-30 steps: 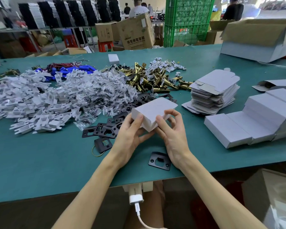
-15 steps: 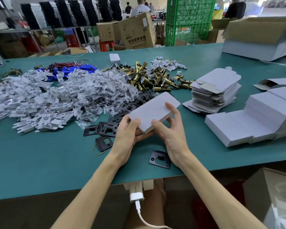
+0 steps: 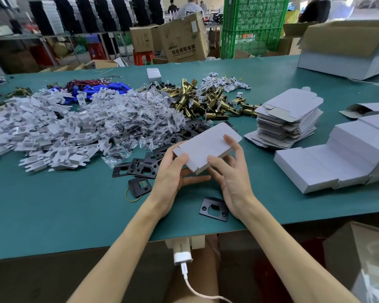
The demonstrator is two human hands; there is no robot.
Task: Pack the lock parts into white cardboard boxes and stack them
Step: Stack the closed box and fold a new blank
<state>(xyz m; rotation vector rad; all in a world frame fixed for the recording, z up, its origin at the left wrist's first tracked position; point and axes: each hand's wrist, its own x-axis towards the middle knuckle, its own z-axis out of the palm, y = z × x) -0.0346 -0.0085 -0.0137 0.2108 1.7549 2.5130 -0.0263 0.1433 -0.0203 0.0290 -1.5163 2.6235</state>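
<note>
While left hand (image 3: 171, 171) and right hand (image 3: 232, 178) grip white box (image 3: 206, 145), tilted, above green table (image 3: 74, 204)

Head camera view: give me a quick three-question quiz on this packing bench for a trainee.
1. True or false: the left hand and the right hand both hold the white box.
2. The stack of flat box blanks lies: A left of the white box, B right of it, C on the floor.
3. Fill in: the lone black plate near the table edge lies closest to the ___ wrist.
Key: 1 true; 2 B; 3 right.
</note>
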